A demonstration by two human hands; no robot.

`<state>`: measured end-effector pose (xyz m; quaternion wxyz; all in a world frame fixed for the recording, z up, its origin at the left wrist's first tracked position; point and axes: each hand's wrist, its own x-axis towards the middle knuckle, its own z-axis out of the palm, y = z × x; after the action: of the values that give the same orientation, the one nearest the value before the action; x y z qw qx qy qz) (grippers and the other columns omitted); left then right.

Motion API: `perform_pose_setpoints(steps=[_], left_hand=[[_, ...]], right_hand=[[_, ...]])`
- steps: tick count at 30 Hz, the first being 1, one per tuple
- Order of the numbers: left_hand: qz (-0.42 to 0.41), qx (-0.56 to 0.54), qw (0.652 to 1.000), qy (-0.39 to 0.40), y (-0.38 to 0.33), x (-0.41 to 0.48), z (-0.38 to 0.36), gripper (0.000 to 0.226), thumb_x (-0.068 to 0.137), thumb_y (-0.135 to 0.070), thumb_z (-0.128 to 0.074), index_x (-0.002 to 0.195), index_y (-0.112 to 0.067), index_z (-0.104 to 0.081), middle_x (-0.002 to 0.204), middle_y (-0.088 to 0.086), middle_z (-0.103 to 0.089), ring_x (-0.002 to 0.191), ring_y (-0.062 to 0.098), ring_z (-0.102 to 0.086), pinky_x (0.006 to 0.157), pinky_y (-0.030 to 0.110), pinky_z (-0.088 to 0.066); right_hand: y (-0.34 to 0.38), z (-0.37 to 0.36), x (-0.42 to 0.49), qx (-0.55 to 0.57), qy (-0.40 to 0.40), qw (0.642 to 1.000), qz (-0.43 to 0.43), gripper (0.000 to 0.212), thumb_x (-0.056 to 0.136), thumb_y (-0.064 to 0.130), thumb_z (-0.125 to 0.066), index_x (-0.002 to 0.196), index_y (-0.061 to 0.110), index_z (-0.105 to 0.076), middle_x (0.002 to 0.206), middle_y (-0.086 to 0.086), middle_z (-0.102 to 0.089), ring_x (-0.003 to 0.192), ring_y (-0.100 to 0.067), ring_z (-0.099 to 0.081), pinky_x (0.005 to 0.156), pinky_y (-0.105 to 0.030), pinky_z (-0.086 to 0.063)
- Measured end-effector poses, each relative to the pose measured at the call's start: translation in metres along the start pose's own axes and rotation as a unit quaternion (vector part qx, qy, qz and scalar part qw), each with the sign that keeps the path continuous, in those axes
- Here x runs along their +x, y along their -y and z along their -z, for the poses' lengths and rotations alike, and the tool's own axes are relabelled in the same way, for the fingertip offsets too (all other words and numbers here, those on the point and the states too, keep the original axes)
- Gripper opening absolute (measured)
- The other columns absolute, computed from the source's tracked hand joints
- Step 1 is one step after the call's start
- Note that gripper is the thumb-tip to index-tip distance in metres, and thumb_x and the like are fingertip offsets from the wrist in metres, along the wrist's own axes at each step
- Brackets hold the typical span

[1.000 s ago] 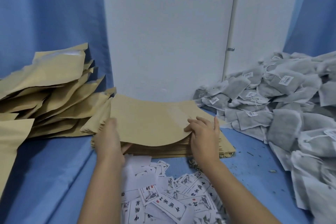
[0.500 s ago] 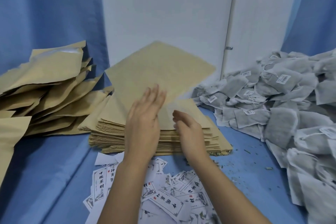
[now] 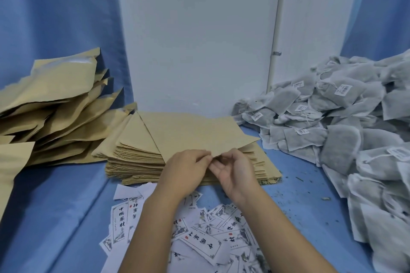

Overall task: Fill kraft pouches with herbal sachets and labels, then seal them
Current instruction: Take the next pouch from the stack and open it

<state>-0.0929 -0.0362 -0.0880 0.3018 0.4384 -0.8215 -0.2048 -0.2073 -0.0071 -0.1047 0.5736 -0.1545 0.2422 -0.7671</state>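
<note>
Both hands on the top kraft pouch (image 3: 195,133), frame centre. My left hand (image 3: 186,168) pinches its near edge from above. My right hand (image 3: 235,173) sits palm-up, its curled fingers closed on the same corner from below. The corner sits between the fingertips of both hands, which nearly touch.

The pouch lies flat and askew on the stack of empty pouches (image 3: 137,162), near corner pointing at lower centre, long axis roughly left-right.

Filled pouches (image 3: 55,99) are at left, herbal sachets (image 3: 343,128) at right, and labels (image 3: 199,244) at bottom centre on the blue cloth (image 3: 55,206).
</note>
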Motion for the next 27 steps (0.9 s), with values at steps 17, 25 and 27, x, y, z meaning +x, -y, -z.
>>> perform_pose_setpoints(steps=[17,25,27], left_hand=[[-0.059,0.162,0.982,-0.082,-0.014,-0.003,-0.021,0.019,0.097,-0.018,-0.039,0.101,-0.016,-0.057,0.1,0.0,-0.061,0.091,0.022,-0.059,0.07,0.032,-0.043],[-0.031,0.129,0.976,-0.174,-0.023,-0.006,-0.027,0.021,0.1,-0.022,-0.036,0.108,-0.016,-0.055,0.099,0.005,-0.064,0.09,0.029,-0.059,0.07,0.033,-0.036],[-0.039,0.136,0.976,-0.166,-0.022,-0.007,-0.027,0.021,0.099,-0.025,-0.039,0.11,-0.019,-0.056,0.103,0.001,-0.065,0.094,0.026,-0.06,0.074,0.033,-0.04]], right_hand=[[-0.005,-0.003,-0.003,-0.107,-0.072,0.991,0.043,0.025,0.086,-0.016,-0.044,0.072,0.004,-0.047,0.047,-0.004,-0.044,0.041,-0.01,-0.047,0.049,-0.02,-0.052],[0.0,-0.003,-0.007,-0.155,-0.145,0.974,0.075,0.032,0.082,-0.018,-0.045,0.061,0.007,-0.043,0.036,0.004,-0.04,0.031,-0.005,-0.041,0.038,-0.015,-0.041],[0.002,-0.005,-0.009,-0.144,-0.132,0.978,0.067,0.027,0.083,-0.014,-0.046,0.065,0.005,-0.048,0.038,0.003,-0.046,0.032,-0.005,-0.044,0.039,-0.015,-0.043]])
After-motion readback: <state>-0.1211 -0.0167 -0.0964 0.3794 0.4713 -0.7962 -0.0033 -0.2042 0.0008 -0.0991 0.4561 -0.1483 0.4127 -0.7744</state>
